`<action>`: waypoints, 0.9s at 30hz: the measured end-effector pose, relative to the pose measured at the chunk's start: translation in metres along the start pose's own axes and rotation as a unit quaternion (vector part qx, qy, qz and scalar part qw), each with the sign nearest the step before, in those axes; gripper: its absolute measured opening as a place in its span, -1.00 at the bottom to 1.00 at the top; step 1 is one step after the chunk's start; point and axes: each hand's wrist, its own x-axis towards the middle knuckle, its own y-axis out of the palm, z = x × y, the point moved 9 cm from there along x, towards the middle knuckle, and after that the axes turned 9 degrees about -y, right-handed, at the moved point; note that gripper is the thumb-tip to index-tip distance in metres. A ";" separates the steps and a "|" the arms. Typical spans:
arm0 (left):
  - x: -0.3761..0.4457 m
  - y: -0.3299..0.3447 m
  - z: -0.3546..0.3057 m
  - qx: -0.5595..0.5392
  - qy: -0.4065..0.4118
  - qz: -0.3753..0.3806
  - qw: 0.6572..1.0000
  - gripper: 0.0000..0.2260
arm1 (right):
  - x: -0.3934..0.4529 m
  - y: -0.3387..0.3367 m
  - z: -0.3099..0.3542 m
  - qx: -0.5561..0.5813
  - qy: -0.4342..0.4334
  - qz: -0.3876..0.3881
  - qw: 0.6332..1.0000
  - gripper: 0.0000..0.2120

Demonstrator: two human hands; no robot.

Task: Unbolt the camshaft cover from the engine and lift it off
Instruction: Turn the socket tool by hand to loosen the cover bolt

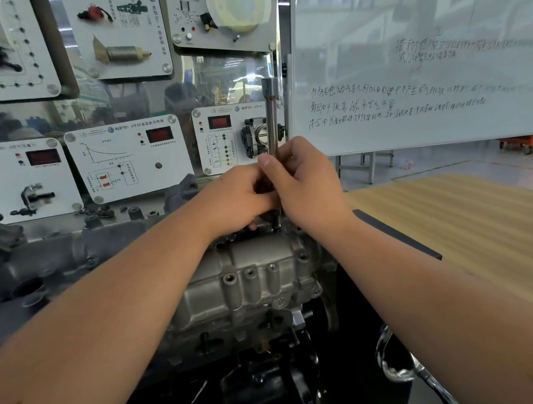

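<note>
While both our forearms reach forward over the engine (235, 328), our hands meet at its far end around a long socket wrench (271, 120) that stands upright; our right hand (307, 183) grips the lower part of the shaft, fingers curled round it and the thumb laid up along its near side; our left hand (237, 197) closes on the same shaft from the left, fingers curled and pressed against the right hand, though its fingertips are hidden from us; the wrench's lower tip sits down on the far edge of the camshaft cover (256, 258), where we cannot make out the bolt itself under the hands; the cover, a grey cast-metal piece, lies on top of the engine between our two arms, with several round bosses and bolt holes showing along its near face; behind the engine stands a wall of white training panels (128, 157) with red displays, diagrams and mounted parts; a throttle body (256, 137) is fixed to one panel just left of the wrench shaft; to the right hangs a whiteboard (422, 67) covered with handwriting, and below it a wooden tabletop (479, 229) runs beside our right forearm; a dark strip (398, 234) lies along the table's near edge.
</note>
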 end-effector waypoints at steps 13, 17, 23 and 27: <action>-0.001 0.000 -0.003 0.007 0.006 0.000 1.000 -0.77 | -0.001 0.003 0.000 -0.011 0.006 0.021 1.000 -0.84; -0.003 0.001 0.001 -0.039 0.000 0.006 0.999 -0.81 | 0.001 0.002 0.004 -0.032 -0.013 0.030 0.999 -0.71; -0.003 -0.002 -0.002 -0.003 0.008 -0.004 1.000 -0.78 | 0.000 0.007 0.008 -0.021 -0.020 0.045 0.999 -0.72; -0.002 0.000 0.000 0.005 0.007 -0.001 1.000 -0.80 | 0.000 0.003 0.004 -0.023 -0.015 0.018 0.999 -0.76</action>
